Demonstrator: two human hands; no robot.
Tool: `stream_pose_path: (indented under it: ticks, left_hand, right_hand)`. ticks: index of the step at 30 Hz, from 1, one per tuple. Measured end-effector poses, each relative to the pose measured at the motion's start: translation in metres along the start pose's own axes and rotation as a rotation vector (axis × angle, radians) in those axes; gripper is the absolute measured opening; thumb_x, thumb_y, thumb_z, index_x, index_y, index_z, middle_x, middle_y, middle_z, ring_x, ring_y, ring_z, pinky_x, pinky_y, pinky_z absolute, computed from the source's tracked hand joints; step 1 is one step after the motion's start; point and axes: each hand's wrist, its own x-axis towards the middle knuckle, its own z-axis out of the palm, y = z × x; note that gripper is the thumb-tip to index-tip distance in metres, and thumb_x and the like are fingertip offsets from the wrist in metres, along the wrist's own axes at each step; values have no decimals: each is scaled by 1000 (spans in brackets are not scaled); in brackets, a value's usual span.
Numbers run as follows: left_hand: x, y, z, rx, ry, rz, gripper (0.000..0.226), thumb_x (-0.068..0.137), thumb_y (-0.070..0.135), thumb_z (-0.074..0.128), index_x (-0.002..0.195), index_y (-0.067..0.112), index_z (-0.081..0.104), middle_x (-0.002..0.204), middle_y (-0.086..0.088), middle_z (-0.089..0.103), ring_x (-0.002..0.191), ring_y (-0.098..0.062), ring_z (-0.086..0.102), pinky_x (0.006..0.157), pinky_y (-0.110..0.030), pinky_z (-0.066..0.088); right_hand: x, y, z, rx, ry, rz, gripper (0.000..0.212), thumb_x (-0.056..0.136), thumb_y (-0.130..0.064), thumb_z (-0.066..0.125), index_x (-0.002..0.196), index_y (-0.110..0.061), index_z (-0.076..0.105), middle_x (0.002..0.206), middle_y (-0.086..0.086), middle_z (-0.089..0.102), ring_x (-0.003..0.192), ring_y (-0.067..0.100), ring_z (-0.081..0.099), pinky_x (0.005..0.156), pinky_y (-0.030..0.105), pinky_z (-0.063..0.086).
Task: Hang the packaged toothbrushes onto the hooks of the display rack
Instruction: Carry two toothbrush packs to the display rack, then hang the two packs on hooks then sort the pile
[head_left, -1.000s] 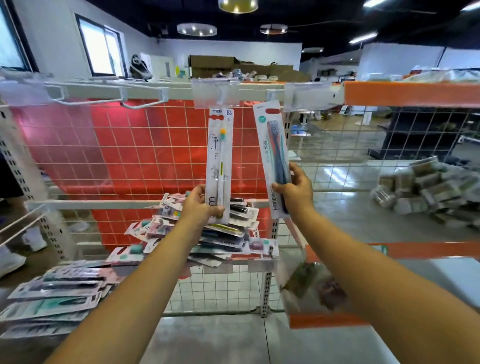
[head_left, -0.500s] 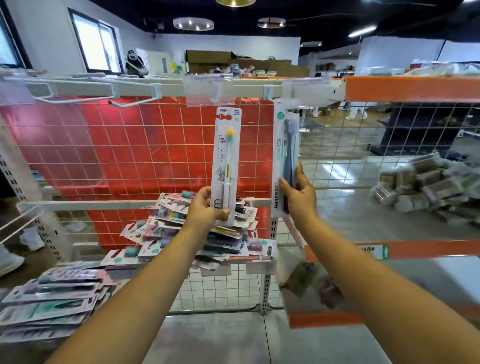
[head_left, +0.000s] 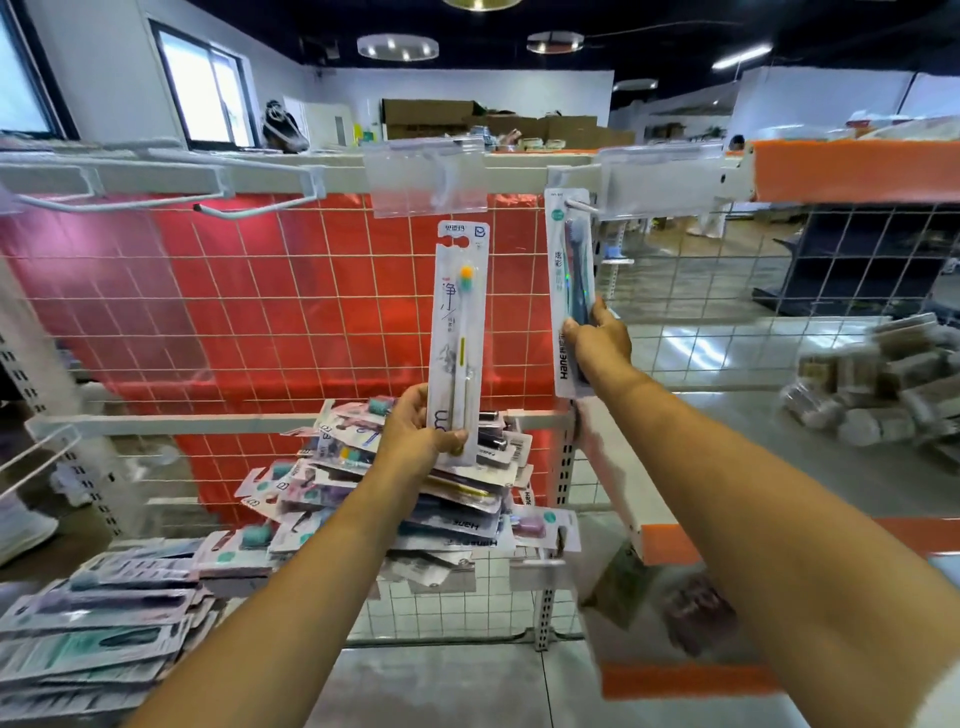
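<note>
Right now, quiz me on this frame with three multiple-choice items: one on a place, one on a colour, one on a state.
1. Where is the top of the blue toothbrush pack?
A. at a hook on the top rail
B. on the pile
C. on the floor

2. What colour is the backing behind the wire grid?
A. green
B. red
C. yellow

3. What is the left hand doing?
A. hanging open
B. pressing the grid
C. gripping the white toothbrush pack

Key: 1 A, the hook passes its top; 2 B, red shows through the grid; 3 C, fingers curl round its lower end.
</note>
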Motion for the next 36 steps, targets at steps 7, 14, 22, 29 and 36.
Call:
stream_pose_path:
  ticks: [7, 14, 22, 29, 36]
  left_hand:
    - [15, -10, -10, -6, -22, 9, 45, 78, -16, 59, 96, 24, 53, 92, -2, 66, 88, -22, 64, 71, -28, 53]
    - [26, -11, -11, 11, -16, -16, 46, 77, -18, 60, 97, 23, 54, 92, -5, 67, 88, -24, 65, 77, -33, 54]
    - [8, 2, -10, 24, -6, 5, 46, 79, -17, 58, 93, 26, 51, 95, -4, 64, 88, -19, 63, 82, -33, 53]
    - [-24, 3, -12, 40, -5, -18, 43, 79, -17, 57, 104, 17, 50, 95, -2, 64, 86, -14, 63, 81, -34, 54]
    - [-47, 10, -11, 9, 21, -5, 47, 77, -18, 60, 108, 15, 48, 103, -11, 64, 93, -24, 63, 72, -29, 54]
  right_hand:
    - [40, 1, 19, -64, 6, 43, 58, 95, -15, 49, 147, -23, 26, 139, 3, 48, 96, 15, 50, 77, 19, 39]
    - [47, 13, 24, -224, 8, -6, 56, 97, -26, 45, 148, -28, 22, 136, 6, 49, 108, 28, 56, 83, 32, 46]
    - [29, 14, 14, -477, 9, 48, 41, 94, -15, 47, 133, -8, 40, 118, 15, 57, 93, 31, 57, 71, 32, 43]
    - [-21, 37, 11, -546, -112, -40, 20, 94, -15, 47, 112, -15, 56, 99, 8, 61, 83, 22, 55, 76, 32, 46]
    - [-55, 52, 14, -758, -181, -141, 31, 82, -29, 52, 113, -24, 52, 105, 4, 58, 97, 27, 57, 89, 47, 50]
